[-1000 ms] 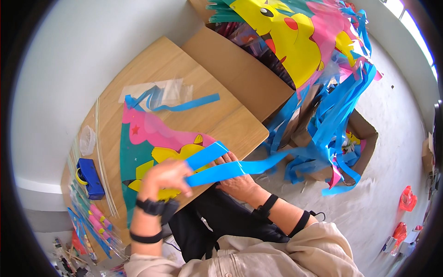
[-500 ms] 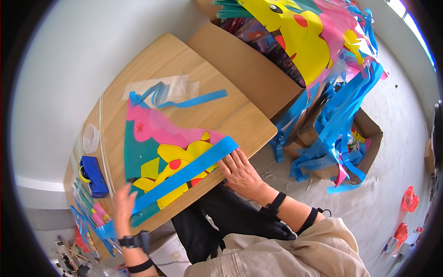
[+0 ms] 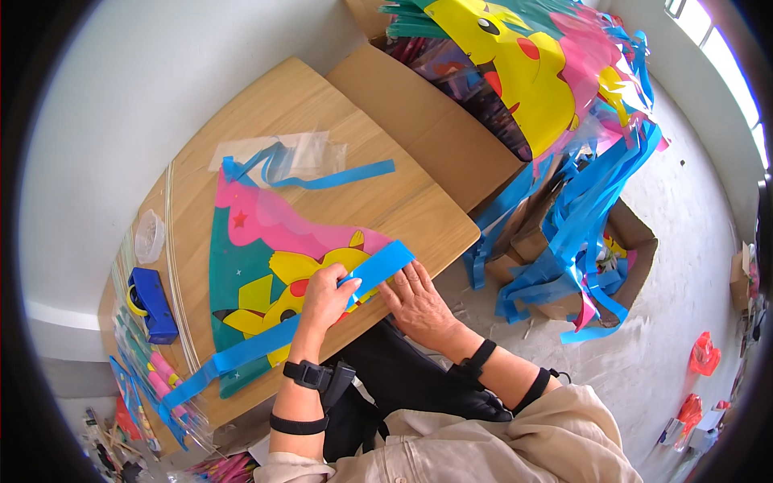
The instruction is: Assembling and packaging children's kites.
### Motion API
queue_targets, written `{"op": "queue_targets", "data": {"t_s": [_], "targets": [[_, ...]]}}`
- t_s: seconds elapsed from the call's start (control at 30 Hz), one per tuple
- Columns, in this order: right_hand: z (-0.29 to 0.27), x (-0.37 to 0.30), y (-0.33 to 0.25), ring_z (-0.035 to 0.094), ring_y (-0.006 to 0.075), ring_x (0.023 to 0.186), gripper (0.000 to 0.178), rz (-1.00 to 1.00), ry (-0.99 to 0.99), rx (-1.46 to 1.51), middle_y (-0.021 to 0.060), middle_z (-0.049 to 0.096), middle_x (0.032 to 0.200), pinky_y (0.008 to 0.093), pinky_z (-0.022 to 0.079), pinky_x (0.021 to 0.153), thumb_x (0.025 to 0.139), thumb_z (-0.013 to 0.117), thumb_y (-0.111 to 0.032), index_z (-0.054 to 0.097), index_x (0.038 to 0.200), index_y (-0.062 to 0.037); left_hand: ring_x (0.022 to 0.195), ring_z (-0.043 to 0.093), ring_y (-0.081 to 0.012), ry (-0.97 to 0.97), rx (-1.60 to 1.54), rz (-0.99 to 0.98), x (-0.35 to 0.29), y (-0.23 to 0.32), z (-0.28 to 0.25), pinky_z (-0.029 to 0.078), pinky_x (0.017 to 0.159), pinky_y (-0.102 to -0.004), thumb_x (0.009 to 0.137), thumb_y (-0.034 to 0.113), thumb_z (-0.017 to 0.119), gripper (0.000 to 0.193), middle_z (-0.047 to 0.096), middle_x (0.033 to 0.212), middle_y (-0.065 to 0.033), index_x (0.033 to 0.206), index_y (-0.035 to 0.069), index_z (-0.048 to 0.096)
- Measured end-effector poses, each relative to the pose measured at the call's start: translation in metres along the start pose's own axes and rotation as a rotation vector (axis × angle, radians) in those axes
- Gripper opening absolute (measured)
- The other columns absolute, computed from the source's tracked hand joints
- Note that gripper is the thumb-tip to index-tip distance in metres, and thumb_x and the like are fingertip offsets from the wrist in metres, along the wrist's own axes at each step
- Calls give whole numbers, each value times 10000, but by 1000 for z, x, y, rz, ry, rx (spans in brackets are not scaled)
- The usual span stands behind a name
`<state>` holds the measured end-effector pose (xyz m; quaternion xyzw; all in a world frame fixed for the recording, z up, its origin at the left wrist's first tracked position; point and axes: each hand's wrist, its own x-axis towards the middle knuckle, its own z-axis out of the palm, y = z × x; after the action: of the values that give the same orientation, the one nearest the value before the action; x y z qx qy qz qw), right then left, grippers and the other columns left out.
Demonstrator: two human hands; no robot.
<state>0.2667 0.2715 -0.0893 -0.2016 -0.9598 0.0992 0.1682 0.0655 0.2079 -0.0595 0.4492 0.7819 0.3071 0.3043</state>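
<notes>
A triangular plastic sheet [image 3: 250, 205], like a kite sail, lies on the wooden table. It is printed in pink and teal with a yellow cartoon figure. A wide blue strip [image 3: 258, 344] runs slantwise across its near side and on past its left corner. My left hand [image 3: 324, 298] is closed over the middle of the strip, thumb out; what its curled fingers hold, if anything, is hidden. At the strip's right end my right hand [image 3: 420, 306] lies flat, fingers stretched, fingertips at the sheet's near right corner.
A blue tape dispenser [image 3: 153, 306] and a clear plastic tub [image 3: 150, 236] stand on the table's left, beside thin pale rods [image 3: 179, 298]. Clear bags [image 3: 310, 150] lie behind the sheet. Right of the table, a cardboard box [image 3: 427, 121] bears printed sheets; blue streamers [image 3: 572, 217] hang over another box.
My left hand has moved right and away from me, from the sheet's left corner onto the middle of the strip, and its fingers have curled. My right hand stays put.
</notes>
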Motion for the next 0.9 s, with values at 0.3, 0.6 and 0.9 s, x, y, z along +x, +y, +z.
{"op": "queue_targets", "data": {"t_s": [0.3,0.6,0.9], "targets": [[-15,0,27,453,399,1269,658,14,252,317,183,501,1322,511,374,1065,743,756,-202,497,1316,-6,711,657,-345,61,331,47,-9,8,4,491,623,-438,774,257,748,236,662,747,-184,818,42,661],[-8,22,22,223,267,1469,858,96,-160,13,125,264,1577,489,78,1206,876,560,-556,282,1503,-41,583,515,-149,-252,12,121,-25,-31,-47,417,559,-322,727,156,766,229,541,622,-68,793,-9,623],[-8,24,19,252,277,1461,877,95,-146,-9,140,326,1546,503,75,1203,840,600,-546,323,1479,-14,575,525,-126,16,41,-339,-125,-102,-137,424,547,-330,714,99,755,204,548,600,-98,745,-45,612]]}}
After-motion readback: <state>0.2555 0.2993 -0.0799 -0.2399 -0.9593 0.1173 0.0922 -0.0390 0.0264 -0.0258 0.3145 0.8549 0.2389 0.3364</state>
